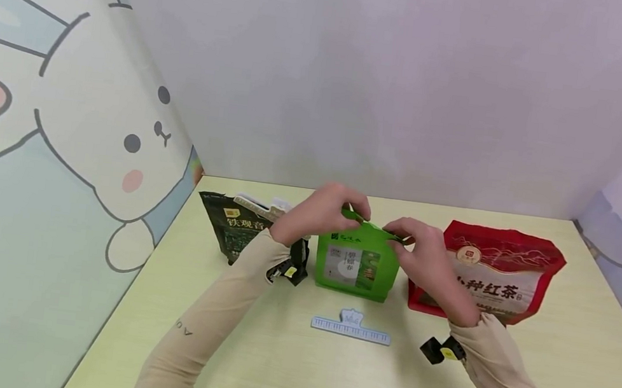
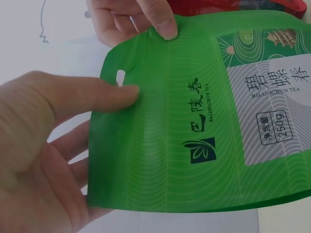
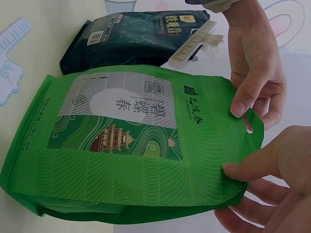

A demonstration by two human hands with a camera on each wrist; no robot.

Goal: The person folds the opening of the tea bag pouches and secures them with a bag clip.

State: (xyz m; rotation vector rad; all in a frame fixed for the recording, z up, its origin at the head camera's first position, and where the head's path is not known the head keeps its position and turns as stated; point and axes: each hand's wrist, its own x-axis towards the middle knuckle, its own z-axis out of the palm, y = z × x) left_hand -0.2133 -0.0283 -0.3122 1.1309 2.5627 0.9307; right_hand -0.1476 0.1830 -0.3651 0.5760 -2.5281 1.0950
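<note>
Pale walls, with a cartoon rabbit [image 1: 108,107] on one of them, close in a light wooden bench [image 1: 267,375]. Upright on that bench is the green bag [image 1: 360,264], its top edge held between two hands. To its left, the left hand [image 1: 325,211] pinches one end of that edge, thumb on the front beside the hanging slot and fingers behind, with only the thin film between. At the edge's right end, the right hand [image 1: 425,252] pinches in the same way. Gripping both ends probably keeps the mouth flat and the bag steady.

Left of the green bag stands a dark bag [image 1: 243,231] with a white clip [image 1: 254,205] across its top, presumably to keep it closed. Right of the green bag is a red bag [image 1: 499,279], partly behind the right forearm. In front of the green bag lies a blue clip [image 1: 350,326], perhaps there for easy reach; its small script is unclear.

On the green bag: 巴陵春, BALINGCHUN TEA, 碧螺春, BILUOCHUN TEA, 净含量 250g. The dark bag reads 铁观音; the red one shows 种红茶 after a partly covered character.
</note>
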